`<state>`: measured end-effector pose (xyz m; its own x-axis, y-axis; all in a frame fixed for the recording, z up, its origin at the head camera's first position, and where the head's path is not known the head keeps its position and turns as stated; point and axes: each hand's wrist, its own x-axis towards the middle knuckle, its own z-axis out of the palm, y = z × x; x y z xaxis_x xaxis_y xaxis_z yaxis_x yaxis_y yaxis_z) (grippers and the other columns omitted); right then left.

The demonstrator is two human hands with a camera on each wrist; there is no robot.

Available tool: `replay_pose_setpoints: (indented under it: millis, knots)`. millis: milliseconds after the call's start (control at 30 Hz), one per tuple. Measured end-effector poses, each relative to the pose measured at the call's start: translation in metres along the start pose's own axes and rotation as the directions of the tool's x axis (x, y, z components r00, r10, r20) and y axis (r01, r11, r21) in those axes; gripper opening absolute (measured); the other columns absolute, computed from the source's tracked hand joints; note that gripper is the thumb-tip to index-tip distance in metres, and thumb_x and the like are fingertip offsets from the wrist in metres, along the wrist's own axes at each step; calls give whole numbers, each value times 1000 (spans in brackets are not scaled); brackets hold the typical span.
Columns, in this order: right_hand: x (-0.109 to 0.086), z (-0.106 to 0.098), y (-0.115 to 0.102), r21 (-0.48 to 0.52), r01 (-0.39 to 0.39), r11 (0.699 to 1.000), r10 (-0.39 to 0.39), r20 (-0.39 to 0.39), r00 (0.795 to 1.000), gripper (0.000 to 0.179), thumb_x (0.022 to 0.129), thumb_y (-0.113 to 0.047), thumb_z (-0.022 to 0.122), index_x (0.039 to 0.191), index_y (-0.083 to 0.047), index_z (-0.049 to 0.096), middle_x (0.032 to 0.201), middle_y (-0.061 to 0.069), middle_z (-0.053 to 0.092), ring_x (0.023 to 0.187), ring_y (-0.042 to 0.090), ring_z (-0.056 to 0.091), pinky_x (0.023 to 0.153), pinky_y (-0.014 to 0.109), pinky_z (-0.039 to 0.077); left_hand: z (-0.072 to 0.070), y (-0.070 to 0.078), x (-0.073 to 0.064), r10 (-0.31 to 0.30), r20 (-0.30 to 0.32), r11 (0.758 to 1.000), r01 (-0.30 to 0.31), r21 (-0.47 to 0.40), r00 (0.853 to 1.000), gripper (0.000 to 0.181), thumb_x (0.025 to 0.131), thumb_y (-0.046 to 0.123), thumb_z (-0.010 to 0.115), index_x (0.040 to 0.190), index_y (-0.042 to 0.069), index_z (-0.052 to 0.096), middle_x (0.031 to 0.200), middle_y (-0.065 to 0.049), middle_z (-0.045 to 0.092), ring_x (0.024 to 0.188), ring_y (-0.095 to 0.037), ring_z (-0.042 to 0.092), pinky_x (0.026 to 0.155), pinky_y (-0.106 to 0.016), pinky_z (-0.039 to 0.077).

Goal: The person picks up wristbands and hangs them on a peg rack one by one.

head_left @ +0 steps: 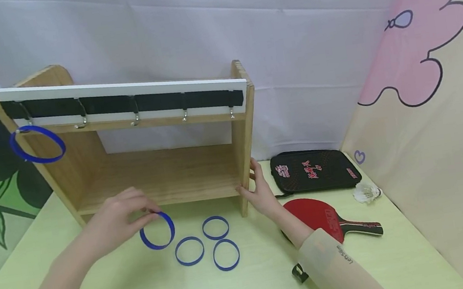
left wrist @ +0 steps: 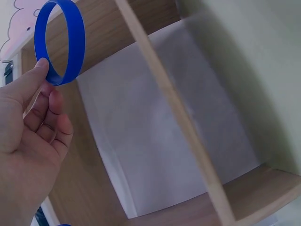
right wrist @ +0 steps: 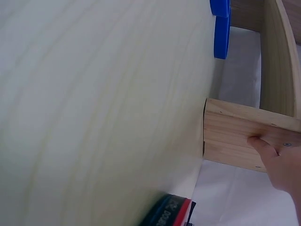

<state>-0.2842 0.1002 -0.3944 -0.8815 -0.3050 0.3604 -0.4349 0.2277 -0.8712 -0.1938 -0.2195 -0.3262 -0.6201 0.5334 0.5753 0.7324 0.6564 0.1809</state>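
Observation:
My left hand (head_left: 123, 216) pinches a blue wristband (head_left: 172, 228) between thumb and fingers, above the table in front of a wooden rack (head_left: 169, 173). The left wrist view shows this band upright at the fingertips. My right hand (head_left: 261, 194) holds the rack's right side panel; a digit presses its outer face in the right wrist view. Along the rack's top, a row of several metal hooks (head_left: 135, 111) sits on a black and white strip. Another blue wristband (head_left: 31, 159) hangs at the leftmost hook. Three loose wristbands (head_left: 190, 264) lie on the table between my hands.
To the right of the rack lie a black zip case (head_left: 315, 170), a shuttlecock (head_left: 367, 192) and a red table tennis bat (head_left: 317, 214), partly behind my right forearm. A white sheet (head_left: 206, 29) hangs behind the rack, and a printed wall (head_left: 426, 137) stands at the right.

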Motion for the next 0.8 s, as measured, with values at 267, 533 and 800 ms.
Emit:
replay_pose_setpoints:
  millis: [267, 533, 800]
  knots:
    - [6, 3, 22, 1, 21, 1000, -21, -25, 999, 78, 90, -2, 60, 148, -8, 8, 149, 21, 20, 131, 43, 34, 86, 50, 52, -23, 6, 14, 115, -127, 992, -108, 61, 985, 49, 90, 52, 44, 84, 12, 72, 82, 6, 68, 79, -10, 58, 69, -7, 46]
    - [9, 4, 39, 0, 21, 1000, -21, -43, 999, 80, 90, -7, 62, 149, -18, 9, 149, 13, 22, 131, 36, 35, 86, 47, 52, -49, 10, 28, 150, -289, 982, -108, 157, 946, 57, 94, 55, 40, 81, 9, 72, 77, 1, 68, 80, -12, 55, 70, -4, 40]
    - [2, 1, 9, 11, 11, 1000, -11, 0, 1000, 78, 90, -1, 58, 148, -5, 6, 149, 22, 18, 132, 43, 32, 88, 49, 50, -79, 12, 38, 158, -438, 970, -57, 234, 885, 54, 94, 48, 50, 79, 1, 72, 74, -10, 68, 77, -19, 53, 69, -6, 35]
